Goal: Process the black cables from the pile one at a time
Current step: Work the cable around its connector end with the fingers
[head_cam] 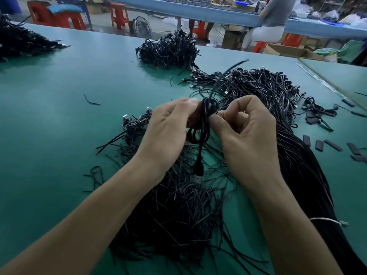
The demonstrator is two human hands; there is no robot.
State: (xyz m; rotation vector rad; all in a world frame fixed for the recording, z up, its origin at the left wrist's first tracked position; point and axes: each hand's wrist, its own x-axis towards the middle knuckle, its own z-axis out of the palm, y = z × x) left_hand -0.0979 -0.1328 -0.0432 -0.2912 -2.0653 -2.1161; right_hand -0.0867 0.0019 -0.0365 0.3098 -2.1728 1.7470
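I hold one coiled black cable (200,128) above the green table (59,116). My left hand (168,128) grips the coil from the left, thumb near its top. My right hand (244,128) pinches the coil's waist, where a thin black tie (228,72) wraps it and sticks up to the right, blurred. The cable's plug end (198,169) hangs below the coil. Beneath my hands lies a pile of short black ties (178,215). To the right runs a long bundle of black cables (297,165), its connector ends fanned out behind my hands.
A heap of bundled cables (168,50) lies at the back centre, another heap (21,42) at the far left. Short black sleeve pieces (333,145) are scattered at the right. A person (266,26) sits at another bench behind, among red stools and cardboard boxes.
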